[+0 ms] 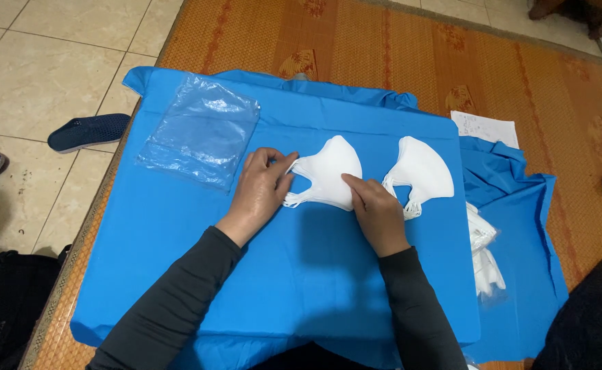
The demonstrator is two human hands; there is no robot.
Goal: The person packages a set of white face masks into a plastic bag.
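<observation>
A folded white face mask lies on a blue cloth-covered board. My left hand pinches its left ear loop end. My right hand presses on the mask's lower right edge with thumb and fingers. A second folded white mask lies just to the right, untouched. A stack of clear plastic bags rests at the board's upper left, apart from both hands.
A clear bag of more white masks lies off the board's right edge on blue cloth. A white paper sheet sits at the back right. An orange woven mat lies beneath. Dark shoes rest on the tiled floor, left.
</observation>
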